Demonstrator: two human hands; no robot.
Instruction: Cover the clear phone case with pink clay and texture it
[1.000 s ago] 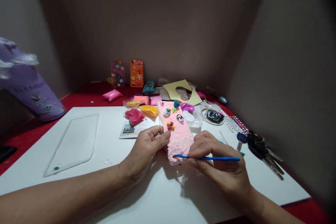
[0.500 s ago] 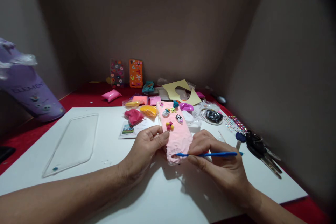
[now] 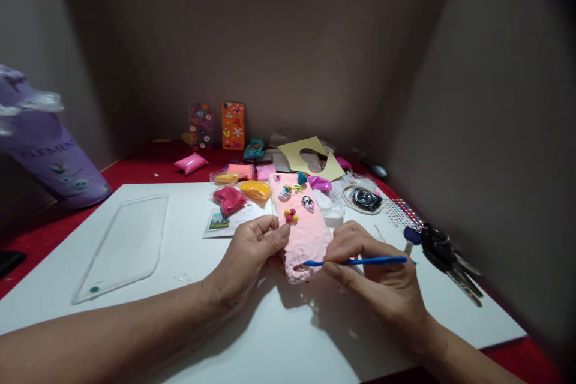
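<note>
A phone case covered in pink clay is tilted up over the white board, with small coloured clay figures on its far half. My left hand grips its left edge, thumb on the front and the other fingers partly hidden behind. In my right hand a slim blue modelling tool is pinched between thumb and fingers. The tool's tip lies at the rough near end of the case, beside the camera hole there. A clear phone case rests on the board to the left.
Clay packets lie behind the case, near a yellow card with a cut-out. Keys and a sheet of gems are on the right. A purple tumbler stands left. An orange decorated case leans on the back wall.
The blue tool's tip has shifted slightly to the right and up at the camera hole, its back end tipping up a little. My left hand and the pink case have stayed put.
</note>
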